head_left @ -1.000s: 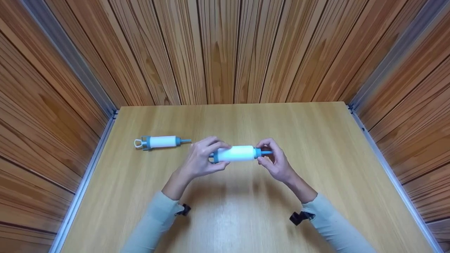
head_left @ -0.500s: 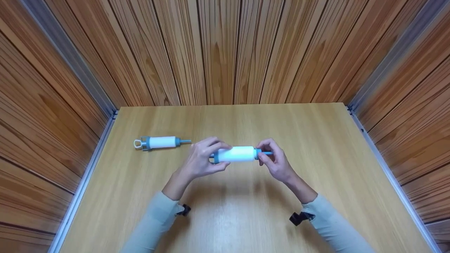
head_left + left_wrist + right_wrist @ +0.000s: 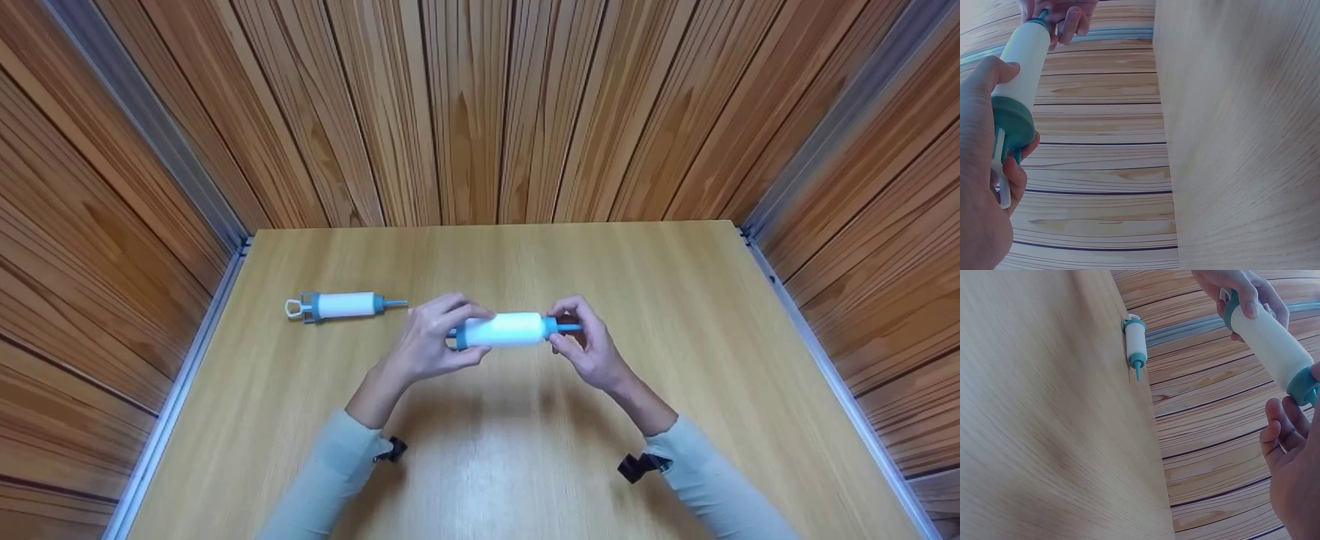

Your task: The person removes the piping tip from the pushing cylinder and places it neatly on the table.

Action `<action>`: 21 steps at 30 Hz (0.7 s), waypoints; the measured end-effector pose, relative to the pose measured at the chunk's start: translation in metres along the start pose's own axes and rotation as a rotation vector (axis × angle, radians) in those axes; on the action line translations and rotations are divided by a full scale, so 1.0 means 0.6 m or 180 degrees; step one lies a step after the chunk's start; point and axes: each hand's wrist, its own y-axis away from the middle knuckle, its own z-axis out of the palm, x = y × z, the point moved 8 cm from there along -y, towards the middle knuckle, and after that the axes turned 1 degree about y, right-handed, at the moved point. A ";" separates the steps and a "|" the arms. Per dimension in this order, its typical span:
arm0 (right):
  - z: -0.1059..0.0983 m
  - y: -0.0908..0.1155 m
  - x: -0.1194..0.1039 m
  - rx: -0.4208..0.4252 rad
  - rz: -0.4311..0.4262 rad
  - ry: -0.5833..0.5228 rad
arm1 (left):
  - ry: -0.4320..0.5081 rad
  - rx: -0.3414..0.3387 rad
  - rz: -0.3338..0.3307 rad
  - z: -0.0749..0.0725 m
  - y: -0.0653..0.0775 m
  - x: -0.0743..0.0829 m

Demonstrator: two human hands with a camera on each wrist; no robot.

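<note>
A large syringe (image 3: 510, 329) with a white barrel and teal ends is held level above the table. My left hand (image 3: 433, 337) grips its rear end, thumb on the barrel; in the left wrist view a white plunger handle (image 3: 1003, 185) shows by the curled fingers. At the other end, my right hand (image 3: 592, 352) pinches the teal nozzle cap (image 3: 1301, 386) between thumb and fingers. The thin nozzle tip points right, toward the right palm. Farther left, a second syringe (image 3: 345, 304) of the same kind lies on its side on the table, its ring handle facing left.
The pale wooden table (image 3: 480, 480) is bordered by plank-pattern walls (image 3: 480, 112) at the back and both sides. Metal rails (image 3: 187, 390) run along its left and right edges.
My right thumb and fingers have shifted back and forth on the nozzle cap. My left hand and the held syringe have stayed in place, as has the syringe on the table.
</note>
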 end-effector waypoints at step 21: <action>-0.001 0.003 0.000 0.0031 0.0108 0.0150 | 0.0016 0.0030 0.0059 0.000 0.002 0.000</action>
